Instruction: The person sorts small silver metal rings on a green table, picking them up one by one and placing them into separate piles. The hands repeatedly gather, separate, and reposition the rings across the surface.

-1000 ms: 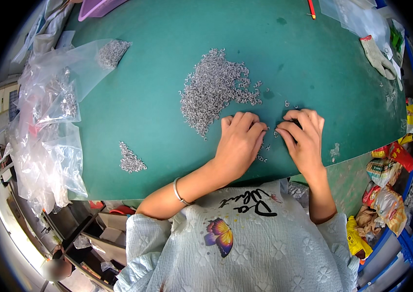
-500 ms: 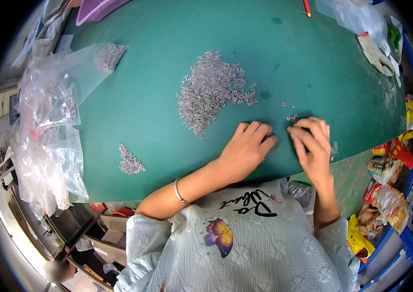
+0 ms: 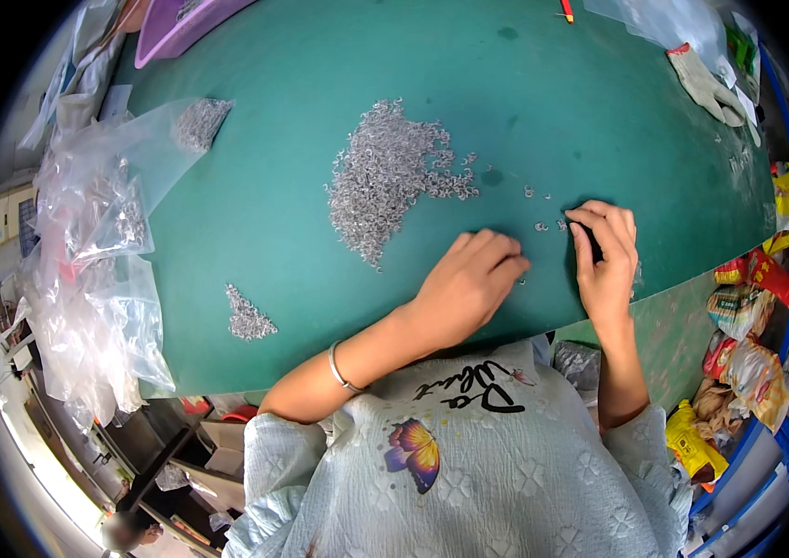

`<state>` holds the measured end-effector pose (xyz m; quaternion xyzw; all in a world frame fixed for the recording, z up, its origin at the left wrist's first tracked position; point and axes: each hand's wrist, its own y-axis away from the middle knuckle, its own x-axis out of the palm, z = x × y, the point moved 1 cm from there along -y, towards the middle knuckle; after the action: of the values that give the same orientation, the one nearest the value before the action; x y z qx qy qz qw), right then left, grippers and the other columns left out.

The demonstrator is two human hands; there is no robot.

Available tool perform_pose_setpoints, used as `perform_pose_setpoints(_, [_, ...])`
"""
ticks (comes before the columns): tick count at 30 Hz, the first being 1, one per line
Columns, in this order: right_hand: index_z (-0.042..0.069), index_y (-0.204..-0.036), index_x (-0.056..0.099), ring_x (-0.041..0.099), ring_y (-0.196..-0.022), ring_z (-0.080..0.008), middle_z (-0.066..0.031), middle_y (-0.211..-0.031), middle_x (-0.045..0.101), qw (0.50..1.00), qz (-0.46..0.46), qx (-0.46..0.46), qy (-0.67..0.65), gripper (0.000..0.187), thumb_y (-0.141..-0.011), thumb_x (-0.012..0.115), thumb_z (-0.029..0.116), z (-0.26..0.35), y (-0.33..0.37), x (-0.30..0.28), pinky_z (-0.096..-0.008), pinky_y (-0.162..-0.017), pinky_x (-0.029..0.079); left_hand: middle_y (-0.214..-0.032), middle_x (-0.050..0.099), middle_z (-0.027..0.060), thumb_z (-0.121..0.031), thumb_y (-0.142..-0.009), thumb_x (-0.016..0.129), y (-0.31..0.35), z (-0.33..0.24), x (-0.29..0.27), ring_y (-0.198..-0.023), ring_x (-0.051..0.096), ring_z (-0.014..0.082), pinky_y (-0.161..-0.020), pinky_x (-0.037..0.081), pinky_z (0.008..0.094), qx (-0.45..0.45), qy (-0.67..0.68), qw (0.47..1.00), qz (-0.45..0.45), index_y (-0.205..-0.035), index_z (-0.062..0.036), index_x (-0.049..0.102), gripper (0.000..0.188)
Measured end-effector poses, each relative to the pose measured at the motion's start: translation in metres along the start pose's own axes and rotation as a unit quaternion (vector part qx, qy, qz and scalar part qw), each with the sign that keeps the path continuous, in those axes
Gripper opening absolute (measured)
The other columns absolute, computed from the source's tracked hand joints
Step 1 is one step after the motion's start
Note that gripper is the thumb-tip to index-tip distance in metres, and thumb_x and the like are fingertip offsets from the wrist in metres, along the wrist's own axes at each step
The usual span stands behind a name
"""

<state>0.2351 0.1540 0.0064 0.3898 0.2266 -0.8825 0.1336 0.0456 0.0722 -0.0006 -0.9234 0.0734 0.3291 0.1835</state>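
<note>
A large heap of small silvery, curved metal pieces (image 3: pixel 381 177) lies on the green table (image 3: pixel 292 186). To its right, a few loose pieces (image 3: pixel 541 226) are scattered. My left hand (image 3: pixel 474 284) is low over the table near the front edge, its fingers curled in and pressed toward the thumb; whatever they hold is hidden. My right hand (image 3: pixel 608 251) is beside the loose pieces. Its thumb and forefinger are slightly apart, with their tips right by one small piece (image 3: pixel 562 225). A smaller pile of the pieces (image 3: pixel 248 316) sits at the front left.
Clear plastic bags (image 3: pixel 101 242) cover the left edge, one with metal pieces (image 3: pixel 202 124) in it. A purple bin (image 3: pixel 171 28) stands at the far left. A work glove (image 3: pixel 703 86) and a red pencil (image 3: pixel 567 11) lie at the far right. Colourful packets (image 3: pixel 753 372) are beyond the right edge.
My right hand has moved slightly away from my left, and its fingers have shifted to the right side of the loose pieces. My left hand stays nearly in place. The whole view has shifted a little.
</note>
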Motion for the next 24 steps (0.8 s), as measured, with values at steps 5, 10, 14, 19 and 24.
perform_pose_setpoints(5, [0.005,-0.094,0.07,0.054,-0.096,-0.0252,-0.0053,-0.103,0.062,0.999,0.036,0.003,0.008,0.016,-0.078,0.075,0.005,0.009,-0.003,0.0,-0.0364,-0.082,0.039,-0.101,0.058,0.01,-0.005,-0.083,0.069,-0.035,0.003,0.014,-0.092,0.056,0.0289,-0.08,0.04,0.0395,-0.045,-0.069,0.994,-0.077,-0.103,-0.0038,0.066,0.021])
perform_pose_setpoints(10, [0.007,-0.093,0.07,0.053,-0.098,-0.0262,-0.0048,-0.105,0.061,0.998,0.029,-0.014,0.047,0.018,-0.076,0.077,0.009,0.006,0.0,0.0,-0.0379,-0.083,0.038,-0.098,0.059,0.0085,-0.005,-0.084,0.069,-0.035,0.008,0.019,-0.093,0.056,0.0279,-0.081,0.04,0.0398,-0.067,-0.069,0.993,-0.065,-0.101,-0.0049,0.066,0.018])
perform_pose_setpoints(14, [0.007,-0.09,0.07,0.054,-0.099,-0.0265,-0.0045,-0.105,0.061,0.999,0.035,-0.016,0.023,0.016,-0.076,0.077,0.008,0.009,-0.001,0.005,-0.0386,-0.083,0.038,-0.098,0.061,0.0076,-0.004,-0.084,0.069,-0.027,0.013,0.013,-0.093,0.057,0.027,-0.08,0.04,0.0393,-0.083,-0.057,0.991,-0.086,-0.1,-0.0053,0.066,0.017])
perform_pose_setpoints(19, [0.006,-0.09,0.069,0.053,-0.102,-0.027,-0.0046,-0.108,0.061,0.998,0.035,-0.047,0.032,0.016,-0.076,0.077,0.007,0.006,-0.001,0.005,-0.0389,-0.083,0.038,-0.101,0.06,0.0063,-0.006,-0.083,0.071,-0.025,0.005,0.006,-0.095,0.056,0.0254,-0.081,0.038,0.0383,-0.097,-0.065,0.99,-0.084,-0.103,-0.0065,0.065,0.021])
perform_pose_setpoints(24, [0.006,-0.089,0.069,0.052,-0.104,-0.0275,-0.0053,-0.11,0.06,0.998,0.06,-0.013,0.012,0.017,-0.075,0.077,0.007,0.013,0.0,0.002,-0.0396,-0.084,0.037,-0.102,0.057,0.0057,-0.008,-0.082,0.073,-0.024,0.005,0.009,-0.096,0.055,0.0243,-0.082,0.036,0.0392,-0.102,-0.086,0.989,-0.069,-0.104,-0.0079,0.065,0.024])
